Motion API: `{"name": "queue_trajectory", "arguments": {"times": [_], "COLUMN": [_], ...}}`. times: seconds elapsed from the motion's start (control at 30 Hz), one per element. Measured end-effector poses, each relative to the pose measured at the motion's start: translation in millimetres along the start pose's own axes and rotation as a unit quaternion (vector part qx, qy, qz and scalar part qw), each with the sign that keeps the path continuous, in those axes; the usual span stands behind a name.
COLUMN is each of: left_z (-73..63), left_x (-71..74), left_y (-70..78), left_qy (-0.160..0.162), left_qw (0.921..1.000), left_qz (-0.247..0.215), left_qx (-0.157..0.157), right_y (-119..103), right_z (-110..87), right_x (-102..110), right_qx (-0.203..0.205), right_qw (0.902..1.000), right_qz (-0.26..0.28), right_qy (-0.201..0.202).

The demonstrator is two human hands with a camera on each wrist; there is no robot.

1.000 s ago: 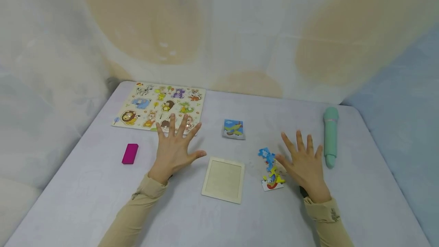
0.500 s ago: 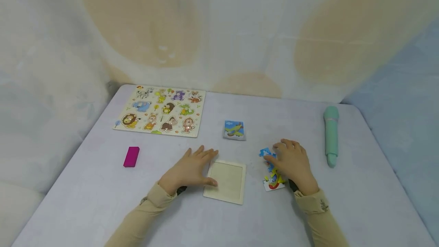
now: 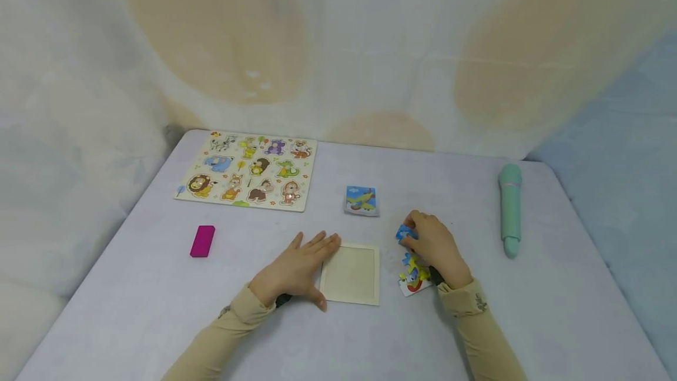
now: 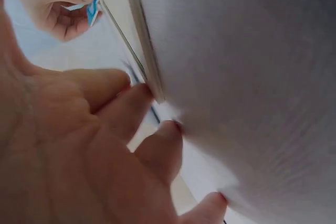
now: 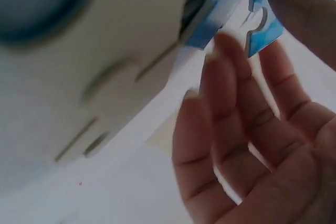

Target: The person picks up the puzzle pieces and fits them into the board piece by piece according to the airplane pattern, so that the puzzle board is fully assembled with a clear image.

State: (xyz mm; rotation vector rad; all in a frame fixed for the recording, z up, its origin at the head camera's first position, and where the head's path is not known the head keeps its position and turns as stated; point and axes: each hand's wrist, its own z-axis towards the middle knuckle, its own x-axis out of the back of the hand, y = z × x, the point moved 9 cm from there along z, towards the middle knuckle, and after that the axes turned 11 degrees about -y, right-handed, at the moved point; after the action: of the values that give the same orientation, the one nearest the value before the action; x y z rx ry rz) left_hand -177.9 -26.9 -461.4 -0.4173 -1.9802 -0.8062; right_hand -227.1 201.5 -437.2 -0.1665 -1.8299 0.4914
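My left hand [image 3: 296,269] lies spread at the left side of a pale wooden puzzle tray [image 3: 377,278], its fingertips on the table right at the tray's edge [image 4: 147,51]. Between thumb and fingertips, my right hand [image 3: 435,247] pinches a blue jigsaw piece [image 3: 404,233]; the right wrist view shows this blue piece [image 5: 266,36] by the thumb. Below that hand are several more jigsaw pieces [image 3: 415,281], yellow, white and red, partly hidden by the wrist. The tray's recess holds no pieces.
A small airplane picture packet [image 3: 361,200] lies behind the tray. An animal puzzle board [image 3: 243,170] is at the back left, with a magenta block [image 3: 203,241] in front of it. On the right lies a mint-green toy microphone [image 3: 510,210].
Both hands have come down and inward. The left has reached the tray, which is turned slightly straighter. The right has taken hold of a blue jigsaw piece and shifted it from the others.
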Motion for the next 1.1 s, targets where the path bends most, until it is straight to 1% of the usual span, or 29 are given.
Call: {"name": "queue_trajectory", "arguments": {"times": [0.1,0.2,0.33,0.43,0.5,0.6,0.73,0.93,1.0,1.1], "left_z": [-1.1,-2.9,-4.4,-4.3,-3.3,-1.3,0.4,-0.9,-1.5,-2.1], "left_x": [0.6,1.4,0.8,-0.4,-0.9,-1.5,-2.1,-1.6,-1.5,-0.9], "left_y": [-0.2,-0.8,-1.9,-2.3,-2.8,-4.0,-6.9,-7.0,-6.6,-5.7], "left_qy": [0.004,0.001,-0.009,-0.016,-0.018,-0.014,-0.008,-0.003,-0.003,0.0], "left_qw": [1.0,0.9999,0.9999,0.9998,0.9998,0.9997,0.9993,0.9993,0.9993,0.9994], "left_qz": [0.004,0.01,0.007,-0.001,-0.002,0.003,0.014,0.014,0.012,0.008], "left_qx": [0.006,0.011,0.012,0.01,0.012,0.02,0.033,0.035,0.036,0.034], "right_y": [-2,-3,-18,-43,-60,-82,-98,-108,-110,-113], "right_z": [-0.6,-2.3,-2.7,0.6,5.2,13.1,24.9,32.8,33.3,33.0], "right_x": [1,2,-5,-17,-27,-40,-55,-63,-64,-62], "right_qx": [0.033,0.057,0.091,0.113,0.111,0.089,0.067,0.044,0.036,0.032], "right_qw": [0.9981,0.9909,0.9703,0.9557,0.9512,0.9518,0.9576,0.965,0.9696,0.9798], "right_qz": [0.051,0.114,0.192,0.218,0.22,0.213,0.198,0.194,0.181,0.139], "right_qy": [-0.012,-0.044,-0.116,-0.163,-0.185,-0.202,-0.199,-0.171,-0.161,-0.14]}}
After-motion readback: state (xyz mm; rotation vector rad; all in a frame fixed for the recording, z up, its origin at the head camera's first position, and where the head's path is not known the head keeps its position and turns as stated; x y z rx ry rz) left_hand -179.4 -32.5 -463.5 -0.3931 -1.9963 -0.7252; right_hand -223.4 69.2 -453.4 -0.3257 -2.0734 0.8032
